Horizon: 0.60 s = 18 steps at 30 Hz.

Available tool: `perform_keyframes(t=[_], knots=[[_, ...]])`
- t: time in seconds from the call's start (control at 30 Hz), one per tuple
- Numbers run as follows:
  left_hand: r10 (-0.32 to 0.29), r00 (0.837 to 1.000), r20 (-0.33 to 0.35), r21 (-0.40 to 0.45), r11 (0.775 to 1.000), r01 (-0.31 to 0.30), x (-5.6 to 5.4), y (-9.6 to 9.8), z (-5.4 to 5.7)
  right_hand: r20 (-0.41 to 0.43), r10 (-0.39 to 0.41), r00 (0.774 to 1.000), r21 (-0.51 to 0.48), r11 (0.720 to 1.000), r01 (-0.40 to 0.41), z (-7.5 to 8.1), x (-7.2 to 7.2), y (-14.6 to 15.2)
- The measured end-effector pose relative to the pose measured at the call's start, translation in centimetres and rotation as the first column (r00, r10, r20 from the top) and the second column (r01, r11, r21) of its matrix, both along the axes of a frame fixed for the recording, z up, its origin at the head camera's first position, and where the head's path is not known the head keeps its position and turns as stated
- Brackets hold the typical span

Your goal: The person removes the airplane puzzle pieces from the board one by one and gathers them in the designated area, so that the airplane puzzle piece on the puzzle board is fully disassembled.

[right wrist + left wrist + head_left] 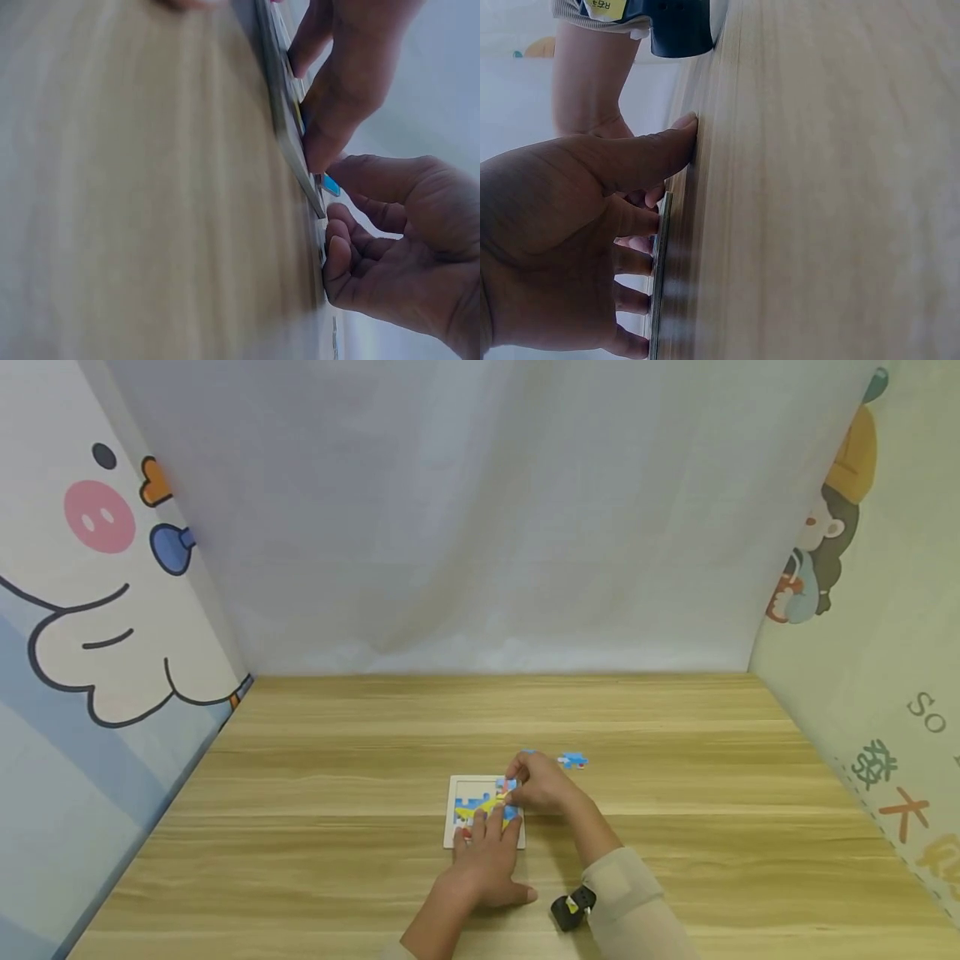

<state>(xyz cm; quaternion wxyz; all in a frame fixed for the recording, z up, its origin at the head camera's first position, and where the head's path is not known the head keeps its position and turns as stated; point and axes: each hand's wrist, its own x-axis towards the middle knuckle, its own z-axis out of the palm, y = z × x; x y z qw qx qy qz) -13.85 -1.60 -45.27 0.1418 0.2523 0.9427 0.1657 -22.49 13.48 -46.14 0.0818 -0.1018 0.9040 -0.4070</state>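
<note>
A jigsaw puzzle in a white square tray (448, 818) lies on the wooden table, with blue and yellow pieces fitted and bare backing at its upper left. My left hand (486, 864) rests spread fingers on the lower part of the puzzle, thumb out to the right on the table. At the tray's upper right corner, my right hand (546, 783) pinches a blue-edged puzzle piece (331, 185) between thumb and fingers. The piece is tilted up over the tray edge in the right wrist view, mostly covered by the fingertips.
Behind the right hand lie loose blue puzzle pieces (573, 761). A black wrist camera (572, 908) sits at the right sleeve (630, 893). A pale curtain (480, 527) hangs beyond the table's far edge, with printed panels (97, 610) on both sides.
</note>
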Motion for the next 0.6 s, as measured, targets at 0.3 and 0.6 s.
perform_keyframes(t=[0.3, 0.6], knots=[[-0.003, 1.000, 0.000, -0.011, 1.000, 0.003, -0.19, 0.30, -0.04, -0.006, -0.005, 1.000, -0.085, 0.996, 0.005, 0.07, 0.11, 0.15], [0.004, 1.000, 0.009, 0.013, 1.000, -0.004, -0.31, 0.15, -0.56, -0.040, 0.025, 0.999, -0.195, 0.980, -0.032, 0.52, 0.50, 0.52]])
